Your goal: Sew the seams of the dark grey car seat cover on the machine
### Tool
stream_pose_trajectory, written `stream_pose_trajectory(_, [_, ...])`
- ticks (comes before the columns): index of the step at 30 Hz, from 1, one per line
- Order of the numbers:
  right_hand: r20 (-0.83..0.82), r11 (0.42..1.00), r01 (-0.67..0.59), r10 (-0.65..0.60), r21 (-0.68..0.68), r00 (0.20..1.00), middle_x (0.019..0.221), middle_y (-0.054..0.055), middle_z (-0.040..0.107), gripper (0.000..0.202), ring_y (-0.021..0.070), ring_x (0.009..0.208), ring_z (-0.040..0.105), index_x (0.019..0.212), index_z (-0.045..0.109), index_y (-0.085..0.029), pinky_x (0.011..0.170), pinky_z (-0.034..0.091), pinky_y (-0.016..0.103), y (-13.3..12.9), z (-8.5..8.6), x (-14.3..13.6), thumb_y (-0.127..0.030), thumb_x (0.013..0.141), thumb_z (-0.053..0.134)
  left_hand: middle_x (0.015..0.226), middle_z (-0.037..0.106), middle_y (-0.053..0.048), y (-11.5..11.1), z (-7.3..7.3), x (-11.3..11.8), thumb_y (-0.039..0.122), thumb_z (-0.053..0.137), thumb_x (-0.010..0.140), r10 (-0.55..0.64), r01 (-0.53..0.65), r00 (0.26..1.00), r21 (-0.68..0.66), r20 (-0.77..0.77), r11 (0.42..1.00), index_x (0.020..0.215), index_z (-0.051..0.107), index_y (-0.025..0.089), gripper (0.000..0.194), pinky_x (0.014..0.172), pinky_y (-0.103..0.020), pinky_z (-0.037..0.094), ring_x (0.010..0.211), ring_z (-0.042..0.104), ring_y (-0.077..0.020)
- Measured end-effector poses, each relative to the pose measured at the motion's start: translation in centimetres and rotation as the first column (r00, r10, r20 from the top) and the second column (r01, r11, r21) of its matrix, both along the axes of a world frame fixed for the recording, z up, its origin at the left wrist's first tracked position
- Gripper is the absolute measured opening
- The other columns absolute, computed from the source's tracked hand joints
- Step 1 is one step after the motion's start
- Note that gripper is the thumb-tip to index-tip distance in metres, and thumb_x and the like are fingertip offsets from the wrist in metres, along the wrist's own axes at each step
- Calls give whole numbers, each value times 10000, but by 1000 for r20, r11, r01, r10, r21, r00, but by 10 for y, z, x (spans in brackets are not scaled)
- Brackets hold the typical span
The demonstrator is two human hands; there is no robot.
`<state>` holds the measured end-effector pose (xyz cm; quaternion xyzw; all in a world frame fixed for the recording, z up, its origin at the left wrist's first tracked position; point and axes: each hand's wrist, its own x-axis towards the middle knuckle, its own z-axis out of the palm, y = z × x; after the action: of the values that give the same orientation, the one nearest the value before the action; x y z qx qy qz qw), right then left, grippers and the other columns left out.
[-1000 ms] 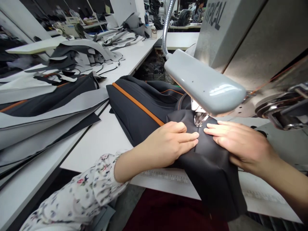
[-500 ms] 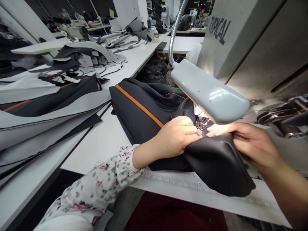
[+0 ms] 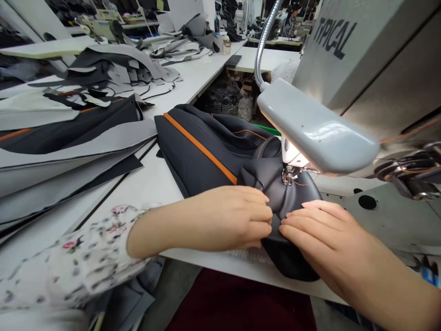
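Observation:
A black cover with an orange stripe (image 3: 203,151) lies bunched on the white table beneath the presser foot (image 3: 289,175) of a sewing machine. Just left of and below the foot, my left hand (image 3: 237,218) has its fingers curled on the cover's folds. My right hand (image 3: 327,230) rests on the near part of the cover, below and right of the foot, its fingers bent over the fabric. The fingertips of both hands are close together but apart. An orange thread shows on the fabric right of the foot.
A grey lamp (image 3: 317,126) on a bendable metal neck hangs over the foot. The machine body (image 3: 361,55) fills the upper right. Grey and black cut pieces (image 3: 69,151) are stacked at left. A bottle (image 3: 226,45) stands farther back, and a person (image 3: 292,20) is in the background.
Both hands have moved down, away from the foot, and my right hand now lies over the near fabric. The cover by the foot is more exposed and the view has shifted slightly.

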<state>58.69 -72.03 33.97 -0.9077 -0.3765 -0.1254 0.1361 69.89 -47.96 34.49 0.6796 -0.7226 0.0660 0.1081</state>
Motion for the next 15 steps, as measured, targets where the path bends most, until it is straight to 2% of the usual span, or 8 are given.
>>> stream_pose_trajectory(3, [9,999,17,-17,33,1000,1074,70,711,298,196,1069,605,1186,641,-134,1146,312,394,1,-2,-7,-43,992,435,1006,714,-80,-10,-3,14,474,616,1010,56,-56,996,-11,72,998,1269,683,150,420,869,-369,474,951,623,-230])
stream_pose_trajectory(5, [26,999,39,-40,34,999,1099,75,716,335,194,1096,598,1211,634,-132,1152,311,393,0,-3,-8,-14,969,435,960,703,-74,-19,-11,17,439,654,986,98,-92,987,-50,130,994,1267,682,136,415,770,-366,443,905,609,-228])
stream_pose_trajectory(7, [33,998,60,-60,17,998,1122,79,722,360,203,1117,602,1233,633,-137,1158,313,403,-2,-3,-9,-15,962,430,914,695,-70,-25,-18,14,329,632,996,109,-96,982,-88,153,991,1201,703,121,301,729,-362,428,878,606,-223])
stream_pose_trajectory(11, [67,996,92,-92,-2,994,1145,86,732,338,221,1128,621,1251,639,-142,1183,311,430,0,-3,-12,-83,995,426,1049,729,-114,-26,-21,0,187,535,1021,153,-134,980,-149,126,980,1087,729,126,214,836,-359,469,964,641,-226])
stream_pose_trajectory(15, [134,992,123,-119,-23,984,1116,69,743,329,218,1096,635,1230,646,-159,1176,314,439,4,1,-12,-82,994,431,1179,747,-119,-25,-16,-2,168,569,987,115,-105,990,-120,79,987,1056,754,162,197,964,-361,489,1058,671,-226])
